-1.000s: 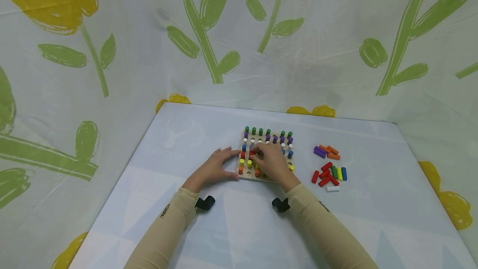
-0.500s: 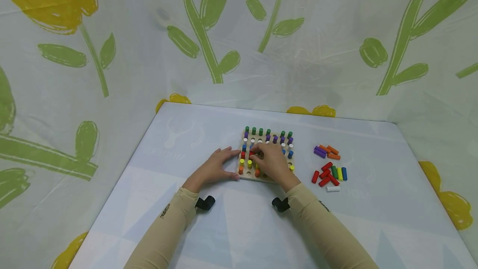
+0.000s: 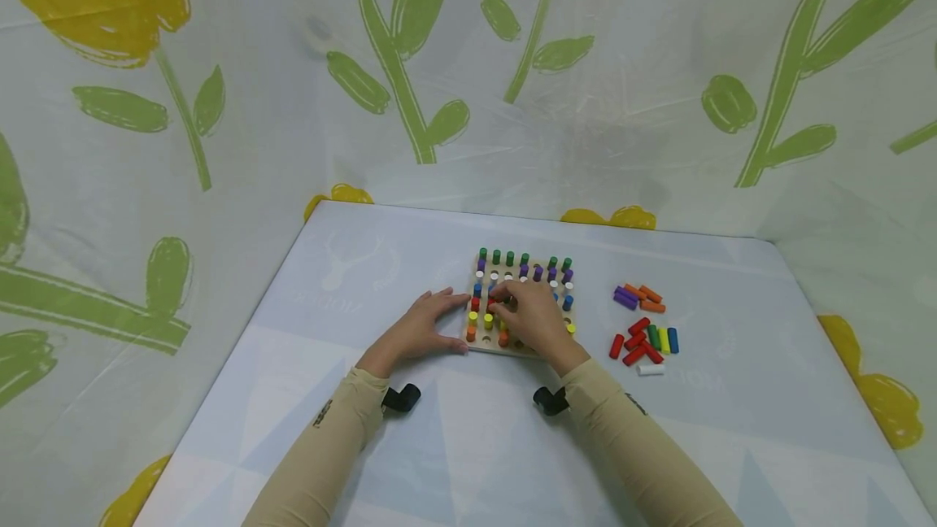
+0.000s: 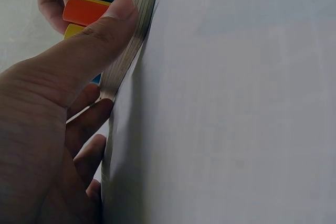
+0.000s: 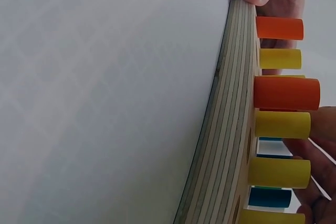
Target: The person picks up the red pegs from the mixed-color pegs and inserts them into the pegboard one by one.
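A wooden pegboard [image 3: 498, 350] lies on the table with rows of coloured pegs standing in it. My right hand [image 3: 538, 317] reaches over the board and pinches a red peg [image 3: 492, 304] between thumb and fingertips, in the row with another red peg at the left edge. It hides part of the rows. My left hand [image 3: 419, 325] spreads its fingers beside the board's left side. The left thumb [image 4: 113, 19] presses on the board's edge near an orange peg [image 4: 86, 10]. Yellow pegs [image 5: 279, 172] and an orange peg [image 5: 287, 94] stand along the near side in the right wrist view.
Right of the board lie loose pegs: several red pegs [image 3: 635, 340], a green, a yellow and a blue peg [image 3: 673, 340], and a white peg [image 3: 650, 369]. Behind them are purple pegs [image 3: 625, 298] and orange pegs [image 3: 652, 307]. A flower-patterned curtain [image 3: 293, 104] rises behind the table.
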Demonstrator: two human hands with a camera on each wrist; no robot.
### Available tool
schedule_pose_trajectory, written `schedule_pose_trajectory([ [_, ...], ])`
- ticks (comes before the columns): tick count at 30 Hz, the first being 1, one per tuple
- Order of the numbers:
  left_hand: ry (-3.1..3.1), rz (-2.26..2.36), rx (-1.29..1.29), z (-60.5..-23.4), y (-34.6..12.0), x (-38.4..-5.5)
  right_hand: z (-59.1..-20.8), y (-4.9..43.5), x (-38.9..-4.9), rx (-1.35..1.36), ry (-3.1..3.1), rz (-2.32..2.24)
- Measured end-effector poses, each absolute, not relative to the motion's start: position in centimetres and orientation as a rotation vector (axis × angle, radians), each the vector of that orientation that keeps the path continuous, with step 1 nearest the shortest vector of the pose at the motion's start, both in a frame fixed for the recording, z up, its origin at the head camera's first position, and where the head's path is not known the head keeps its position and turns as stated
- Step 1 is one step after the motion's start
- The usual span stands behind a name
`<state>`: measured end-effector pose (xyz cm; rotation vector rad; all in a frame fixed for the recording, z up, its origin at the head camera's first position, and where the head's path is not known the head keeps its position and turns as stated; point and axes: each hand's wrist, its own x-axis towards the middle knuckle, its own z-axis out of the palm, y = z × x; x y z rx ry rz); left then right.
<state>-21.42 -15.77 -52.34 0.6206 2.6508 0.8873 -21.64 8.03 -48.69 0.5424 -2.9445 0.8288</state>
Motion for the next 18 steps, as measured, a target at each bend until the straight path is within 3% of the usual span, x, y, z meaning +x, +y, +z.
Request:
schedule_pose_trajectory([
  [18,2.651,0.879,0.606,-52.20,-15.70,-21.41,-48.58,8.73,-21.34,0.557,-2.896,0.880],
])
